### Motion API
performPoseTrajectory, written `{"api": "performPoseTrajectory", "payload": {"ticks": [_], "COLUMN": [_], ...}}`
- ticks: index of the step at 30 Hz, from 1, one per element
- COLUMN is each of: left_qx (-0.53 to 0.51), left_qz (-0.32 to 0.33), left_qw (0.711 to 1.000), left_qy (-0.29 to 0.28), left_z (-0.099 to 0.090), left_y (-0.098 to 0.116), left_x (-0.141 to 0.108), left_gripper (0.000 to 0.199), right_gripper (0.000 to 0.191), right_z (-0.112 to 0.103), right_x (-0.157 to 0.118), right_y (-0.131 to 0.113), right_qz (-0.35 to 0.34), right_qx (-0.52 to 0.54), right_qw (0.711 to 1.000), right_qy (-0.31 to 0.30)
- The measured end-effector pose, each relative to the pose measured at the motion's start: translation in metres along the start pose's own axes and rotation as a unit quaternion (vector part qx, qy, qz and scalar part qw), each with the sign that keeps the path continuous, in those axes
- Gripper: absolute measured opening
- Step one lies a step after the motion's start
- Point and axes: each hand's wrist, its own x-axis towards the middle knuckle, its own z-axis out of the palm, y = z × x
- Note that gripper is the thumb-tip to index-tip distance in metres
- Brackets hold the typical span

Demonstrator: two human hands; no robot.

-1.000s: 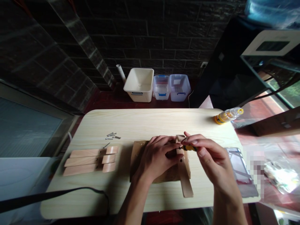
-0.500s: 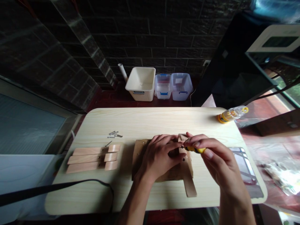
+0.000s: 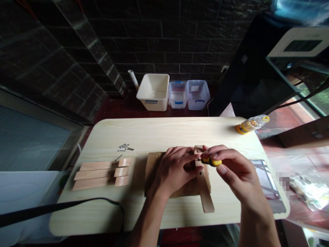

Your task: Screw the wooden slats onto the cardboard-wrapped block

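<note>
My right hand (image 3: pixel 235 166) pinches a short yellow and black screwdriver (image 3: pixel 211 162) between thumb and fingers. Its tip points left at a dark screw spot on a curved wooden strip (image 3: pixel 205 195), which lies across a brown-wrapped block (image 3: pixel 177 195). A second dark hole shows lower on the strip. Spread over the block, my left hand (image 3: pixel 171 171) holds the strip down, thumb and index finger at its left edge on either side of the screw spot. My other left fingers lie flat, and part of the block is hidden beneath them.
Left on the table (image 3: pixel 164 132) lie three similar wooden pieces (image 3: pixel 94 175) and several loose screws (image 3: pixel 124 147). A plastic-wrapped yellow bottle-like item (image 3: pixel 252 124) stands at the back right, a tablet-like panel (image 3: pixel 268 187) at the right edge. A black strap (image 3: pixel 97 199) crosses the front left.
The right hand has turned the screwdriver slightly, its fingers shifting a little left. The left hand and the wooden strip keep their places; the view has shifted slightly.
</note>
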Motion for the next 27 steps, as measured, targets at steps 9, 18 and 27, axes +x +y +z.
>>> {"api": "performPoseTrajectory", "payload": {"ticks": [9,18,27], "left_qx": [-0.004,-0.004,0.003], "left_qz": [0.005,0.003,0.006], "left_qw": [1.000,1.000,1.000], "left_qy": [0.002,0.012,0.014], "left_z": [0.0012,0.0003,0.0023], "left_y": [-0.0014,0.0011,-0.0008], "left_x": [0.0003,0.0009,0.0007], "left_gripper": [0.032,0.027,0.027], "right_gripper": [0.032,0.026,0.025], "right_z": [0.0060,0.0010,0.0008], "right_x": [0.0015,-0.0008,0.0024], "right_y": [0.0008,0.0036,-0.0027], "right_qz": [-0.006,-0.020,-0.033], "right_qx": [0.028,0.026,-0.025], "right_qw": [0.999,0.999,0.998], "right_qy": [0.021,0.023,0.037]}}
